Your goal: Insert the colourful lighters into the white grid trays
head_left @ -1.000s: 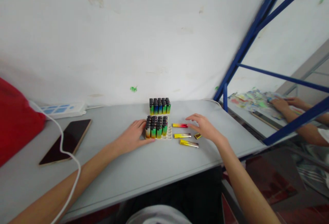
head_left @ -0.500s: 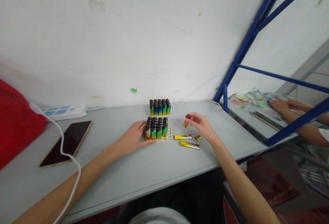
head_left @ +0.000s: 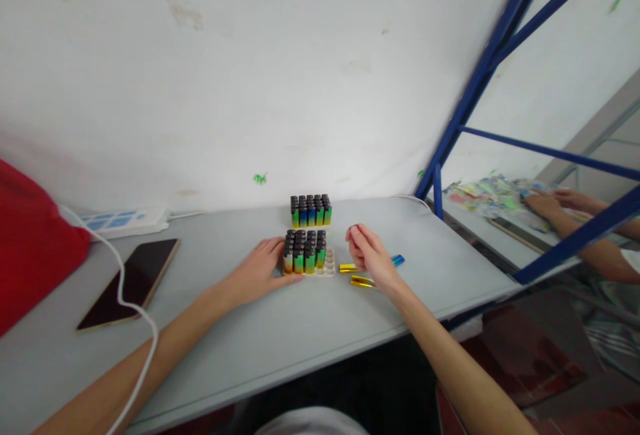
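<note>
My left hand point(head_left: 260, 264) holds the left side of a white tray point(head_left: 329, 267), its thumb along the front edge. Rows of upright lighters point(head_left: 305, 252) with black tops and green-yellow bodies fill most of this tray; holes show at its right. My right hand point(head_left: 366, 252) is closed just right of the tray, above the desk. Its fingers hide the lighter seen in it earlier. Beneath this hand lie a shiny yellow piece point(head_left: 347, 268) and a second yellow piece point(head_left: 362, 281), both partly covered. A shiny blue piece point(head_left: 398, 260) shows beyond the wrist.
Another block of lighters point(head_left: 311, 211) stands behind, near the wall. On the left are a phone point(head_left: 131, 282), a white cable point(head_left: 121, 275), a power strip point(head_left: 127, 220) and a red item point(head_left: 35, 242). A blue metal frame point(head_left: 463, 105) rises right; another person's hands point(head_left: 545, 203) work beyond it.
My right hand has moved slightly left and turned, its fingers curling over so the lighter no longer shows. The blue piece now shows past the wrist. My left hand stays at the tray.
</note>
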Tool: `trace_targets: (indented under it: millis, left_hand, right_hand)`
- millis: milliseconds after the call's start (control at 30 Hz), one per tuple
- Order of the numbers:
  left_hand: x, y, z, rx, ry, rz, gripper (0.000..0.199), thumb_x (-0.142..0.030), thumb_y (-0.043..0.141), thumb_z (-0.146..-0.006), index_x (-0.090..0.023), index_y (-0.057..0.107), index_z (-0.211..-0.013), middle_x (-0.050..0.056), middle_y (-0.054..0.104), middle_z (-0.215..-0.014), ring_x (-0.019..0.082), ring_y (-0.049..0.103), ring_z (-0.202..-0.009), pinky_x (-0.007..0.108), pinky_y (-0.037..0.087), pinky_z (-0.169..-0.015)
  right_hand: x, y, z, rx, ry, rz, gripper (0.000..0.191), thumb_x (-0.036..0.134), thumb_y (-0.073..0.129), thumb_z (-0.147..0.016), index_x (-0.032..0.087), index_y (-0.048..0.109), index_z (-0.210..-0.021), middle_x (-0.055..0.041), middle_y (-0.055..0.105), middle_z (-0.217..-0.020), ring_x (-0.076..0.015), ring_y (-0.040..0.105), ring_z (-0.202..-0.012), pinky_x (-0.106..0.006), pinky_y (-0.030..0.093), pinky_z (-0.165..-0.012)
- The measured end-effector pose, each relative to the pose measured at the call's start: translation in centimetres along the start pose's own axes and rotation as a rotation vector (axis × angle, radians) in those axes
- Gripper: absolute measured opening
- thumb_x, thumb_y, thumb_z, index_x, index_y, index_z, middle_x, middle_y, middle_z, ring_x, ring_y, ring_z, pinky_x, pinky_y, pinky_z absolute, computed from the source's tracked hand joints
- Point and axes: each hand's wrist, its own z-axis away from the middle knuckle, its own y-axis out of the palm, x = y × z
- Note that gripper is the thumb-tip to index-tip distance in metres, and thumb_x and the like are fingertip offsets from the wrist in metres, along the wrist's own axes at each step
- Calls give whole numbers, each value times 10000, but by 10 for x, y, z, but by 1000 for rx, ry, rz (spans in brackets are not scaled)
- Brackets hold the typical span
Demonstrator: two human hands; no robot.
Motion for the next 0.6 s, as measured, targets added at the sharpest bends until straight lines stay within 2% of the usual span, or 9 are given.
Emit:
trace_targets:
  millis: [133, 300, 433, 600]
  left_hand:
    - [1, 0, 0, 2, 13, -6, 814, -922, 886, -1092, -296, 856, -1611, 196, 849, -1713, 489, 786, -1601, 667, 617, -1453]
    - [0, -1, 1, 16, 16, -14, 821, -917, 874, -1108, -276, 847, -1621, 197, 842, -1721, 483, 784, -1606, 655, 613, -1456]
    - [1, -1, 1, 7, 20, -20, 788, -889, 904, -1101, -288, 855, -1607, 182, 855, -1700, 477, 796, -1587, 647, 622, -1444]
    - [3, 0, 2, -11, 34, -20, 771, -878, 907, -1101, -308, 856, -1618, 167, 861, -1697, 473, 800, -1579, 646, 634, -1430]
  right_hand:
    - [-17, 6, -3, -119, -90, 159, 876, 1111, 817, -934, 331, 456, -767, 70, 371, -661, -159, 316, -639, -314, 259, -549]
    - [-30, 8, -8, -170, -110, 324, 751, 970, 710, -981, 338, 432, -686, 43, 391, -649, -171, 343, -660, -345, 280, -603]
    - [-33, 8, -9, -176, -115, 387, 609, 833, 650, -979, 339, 443, -687, 39, 414, -662, -176, 373, -667, -349, 303, -626]
    - [-37, 8, -8, -162, -184, 406, 647, 878, 618, -1095, 333, 486, -773, 37, 486, -694, -192, 438, -677, -344, 381, -633]
